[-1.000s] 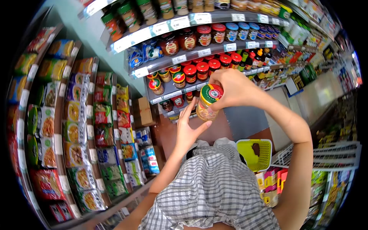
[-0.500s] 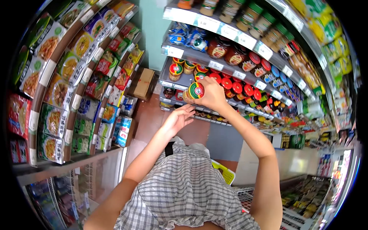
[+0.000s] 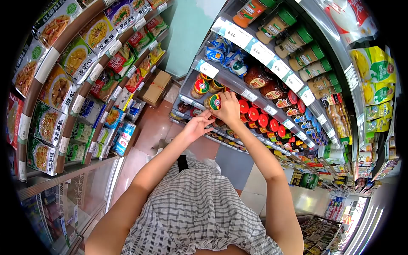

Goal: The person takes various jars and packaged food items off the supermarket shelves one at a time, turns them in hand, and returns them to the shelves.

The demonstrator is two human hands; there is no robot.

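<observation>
My right hand [image 3: 227, 109] grips a small glass jar [image 3: 213, 102] with a green, red and yellow lid, at the front edge of a shelf. Just below and left of it, my left hand [image 3: 198, 126] has its fingers spread, the tips close to the jar; whether they touch it is unclear. Left of the held jar, another jar with a similar lid [image 3: 200, 88] stands on that shelf. Red-lidded jars [image 3: 253, 113] line the shelf to the right, partly hidden by my right hand.
Spice bottles [image 3: 278, 26] and blue packets [image 3: 224, 55] occupy the shelves above. Noodle packs [image 3: 58, 86] fill the rack at left. A cardboard box [image 3: 156, 87] sits on the floor between the two racks. A glass-fronted case [image 3: 80, 199] is at lower left.
The view has turned and come closer to the jar shelf. The held jar has moved from above the floor to the shelf's edge. The yellow-green basket has left the view.
</observation>
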